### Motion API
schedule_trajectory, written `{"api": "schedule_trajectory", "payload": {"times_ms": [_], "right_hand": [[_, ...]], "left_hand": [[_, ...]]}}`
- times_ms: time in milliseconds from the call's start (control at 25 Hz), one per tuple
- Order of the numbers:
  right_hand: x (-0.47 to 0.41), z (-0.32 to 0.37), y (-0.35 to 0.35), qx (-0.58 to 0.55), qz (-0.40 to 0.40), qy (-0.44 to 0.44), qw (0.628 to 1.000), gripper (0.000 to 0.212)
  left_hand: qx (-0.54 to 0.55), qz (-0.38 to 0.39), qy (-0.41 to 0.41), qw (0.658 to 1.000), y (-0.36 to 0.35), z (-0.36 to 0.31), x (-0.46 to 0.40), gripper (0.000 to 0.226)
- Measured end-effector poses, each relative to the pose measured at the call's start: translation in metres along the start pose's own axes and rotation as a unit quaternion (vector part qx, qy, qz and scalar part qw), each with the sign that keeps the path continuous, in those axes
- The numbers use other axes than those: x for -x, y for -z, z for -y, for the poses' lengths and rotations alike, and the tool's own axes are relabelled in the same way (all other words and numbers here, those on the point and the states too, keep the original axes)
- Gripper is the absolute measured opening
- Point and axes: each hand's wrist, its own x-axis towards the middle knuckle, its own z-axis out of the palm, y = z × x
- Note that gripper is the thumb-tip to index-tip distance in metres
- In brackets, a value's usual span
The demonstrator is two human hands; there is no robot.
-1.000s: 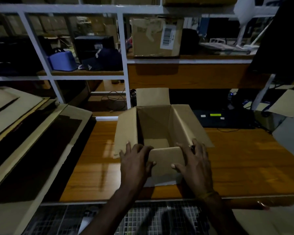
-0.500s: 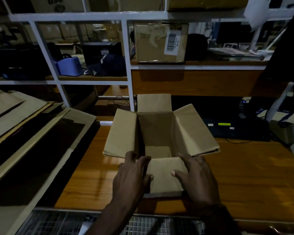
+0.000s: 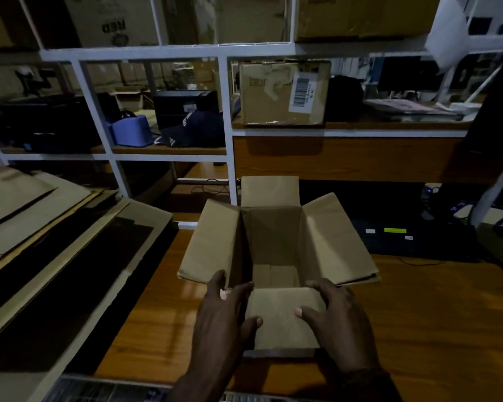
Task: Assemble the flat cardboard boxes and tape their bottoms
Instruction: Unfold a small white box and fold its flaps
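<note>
An opened brown cardboard box [image 3: 275, 242] stands upright on the wooden table [image 3: 436, 320], its top flaps spread outward to the left, right and back. The near flap [image 3: 282, 317] folds down toward me. My left hand [image 3: 224, 314] grips the box's near left corner, thumb on the near flap. On the near right corner rests my right hand [image 3: 336, 320], fingers over the rim, thumb on the same flap. The box's inside bottom shows closed flaps.
Flat cardboard sheets [image 3: 41, 242] are stacked to the left of the table. Behind stands a white shelf frame [image 3: 230, 134] holding a taped box with a barcode label [image 3: 283, 92], a blue tape dispenser [image 3: 131, 130] and a dark cap [image 3: 192, 130]. A black device [image 3: 413, 239] lies at the table's back right.
The side flaps have spread wider outward. The view has shifted closer and lower, and both hands have kept their hold on the near corners.
</note>
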Motion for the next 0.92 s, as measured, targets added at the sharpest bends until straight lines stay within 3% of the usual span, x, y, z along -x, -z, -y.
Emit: {"api": "schedule_trajectory", "payload": {"times_ms": [360,600,920], "right_hand": [[0.017,0.035,-0.02,-0.009,-0.026,-0.036,0.999,0.05],[0.046,0.08,-0.049,0.075,-0.048,-0.045,0.995,0.059],[0.069,0.113,-0.087,0.058,-0.133,-0.073,0.987,0.057]], "left_hand": [[0.066,0.045,-0.087,0.993,0.012,0.043,-0.023,0.061],[-0.004,0.083,-0.101,0.991,0.025,0.072,-0.039,0.065],[0.06,0.035,-0.176,0.982,0.029,0.113,-0.026,0.053]]}}
